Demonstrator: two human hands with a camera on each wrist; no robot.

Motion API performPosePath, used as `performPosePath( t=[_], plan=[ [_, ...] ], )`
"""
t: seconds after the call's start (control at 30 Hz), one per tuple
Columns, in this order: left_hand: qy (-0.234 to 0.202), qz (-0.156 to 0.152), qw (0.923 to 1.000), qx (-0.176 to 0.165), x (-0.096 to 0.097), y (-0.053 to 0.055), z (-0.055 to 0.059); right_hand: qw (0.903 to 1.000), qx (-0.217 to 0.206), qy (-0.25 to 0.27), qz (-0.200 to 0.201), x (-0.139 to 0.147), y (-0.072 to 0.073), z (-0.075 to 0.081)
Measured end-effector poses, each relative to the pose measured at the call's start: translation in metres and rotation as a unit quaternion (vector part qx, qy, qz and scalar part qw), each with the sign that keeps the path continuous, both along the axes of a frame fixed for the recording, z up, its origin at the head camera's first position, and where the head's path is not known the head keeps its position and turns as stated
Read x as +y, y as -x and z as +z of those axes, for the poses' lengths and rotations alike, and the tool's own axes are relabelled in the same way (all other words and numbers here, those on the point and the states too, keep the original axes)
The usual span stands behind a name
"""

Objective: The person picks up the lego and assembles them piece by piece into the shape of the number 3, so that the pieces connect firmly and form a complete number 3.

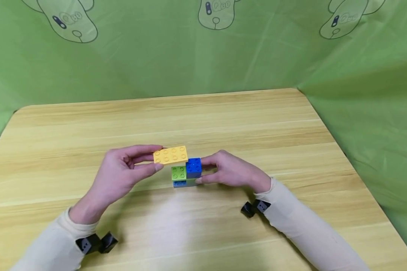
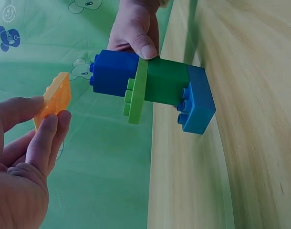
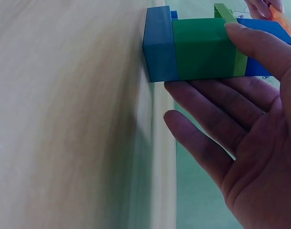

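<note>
Between thumb and fingers, my left hand [image 1: 117,175] pinches a flat yellow-orange toy brick [image 1: 170,155] with two rows of studs. In the left wrist view that brick is apart from the stack, just off its top end. My right hand [image 1: 232,169] grips the upright stack from its right side, thumb near the lime layer. From the bottom, the stack has a lighter blue brick [image 2: 201,101], a dark green brick [image 2: 167,81], a thin lime plate [image 2: 138,93] and a dark blue brick [image 2: 116,72]. Studs show on the lime plate's uncovered left part.
The stack is at the wooden table [image 1: 244,124], near its middle. A green curtain [image 1: 149,60] with cartoon outlines hangs behind the far edge and along the right side. Black wrist cameras [image 1: 94,244] sit at both cuffs.
</note>
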State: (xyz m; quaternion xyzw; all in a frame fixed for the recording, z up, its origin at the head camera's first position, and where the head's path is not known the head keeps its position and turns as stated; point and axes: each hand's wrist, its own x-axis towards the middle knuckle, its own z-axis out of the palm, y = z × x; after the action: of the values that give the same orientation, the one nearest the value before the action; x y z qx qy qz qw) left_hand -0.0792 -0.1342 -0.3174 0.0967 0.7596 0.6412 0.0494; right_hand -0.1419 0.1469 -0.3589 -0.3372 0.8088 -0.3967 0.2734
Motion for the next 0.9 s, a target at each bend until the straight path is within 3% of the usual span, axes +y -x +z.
performPosePath(
  t=[0.23, 0.5, 0.9],
  plan=[
    [-0.018, -0.024, 0.9995, 0.001, 0.007, 0.003, -0.001, 0.9999, -0.008, 0.010, 0.007, -0.001, 0.001, -0.001],
    [-0.011, -0.034, 0.9994, 0.003, 0.012, 0.004, 0.000, 0.9999, -0.002, 0.008, 0.009, -0.001, 0.002, -0.001],
    [-0.034, -0.056, 0.9973, -0.033, 0.021, 0.004, -0.005, 1.0000, 0.003, -0.003, 0.001, 0.001, 0.001, -0.003]
  ],
)
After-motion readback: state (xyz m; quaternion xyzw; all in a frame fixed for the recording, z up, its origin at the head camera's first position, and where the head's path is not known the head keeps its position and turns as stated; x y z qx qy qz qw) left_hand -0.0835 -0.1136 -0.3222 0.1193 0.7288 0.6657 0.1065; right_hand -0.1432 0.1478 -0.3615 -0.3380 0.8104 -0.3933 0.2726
